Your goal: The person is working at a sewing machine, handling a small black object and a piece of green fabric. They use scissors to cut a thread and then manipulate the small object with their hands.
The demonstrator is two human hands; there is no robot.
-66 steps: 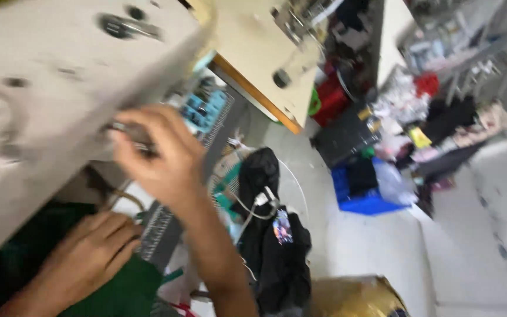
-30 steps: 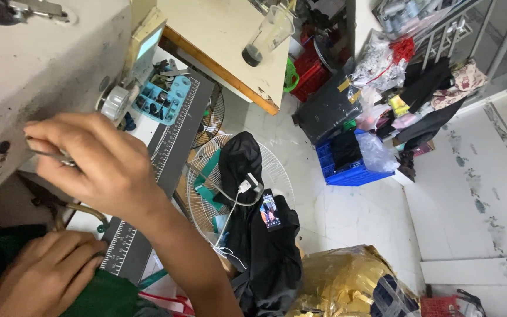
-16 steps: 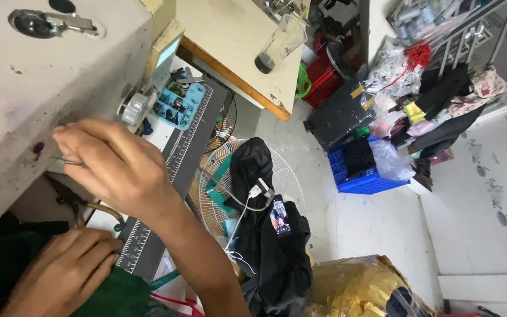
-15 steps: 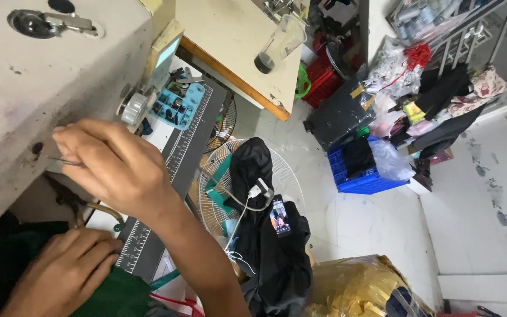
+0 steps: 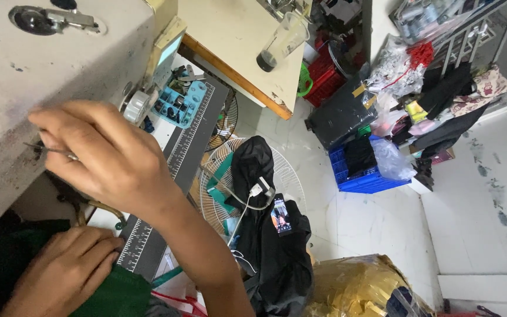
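My right hand [image 5: 104, 155] is raised against the side of a beige sewing machine [image 5: 60, 64], pinching a thin metal tool [image 5: 54, 151] whose tip meets the machine body. My left hand [image 5: 63, 273] rests lower down, fingers curled on dark green fabric [image 5: 7, 264] under the machine arm. A grey ruler strip [image 5: 174, 170] on the machine table runs between the two hands.
A teal parts tray [image 5: 180, 105] sits beside the machine's handwheel [image 5: 136, 105]. On the floor stand a white fan [image 5: 218, 182] draped with a black garment [image 5: 265, 235], a phone on a cable [image 5: 281, 215], a blue crate [image 5: 362, 173] and a gold bag [image 5: 359, 287]. A plastic cup [image 5: 280, 41] stands on a wooden table.
The view has steadied and shifted slightly. My right hand stays at the machine's side with the tool; my left hand stays on the green fabric.
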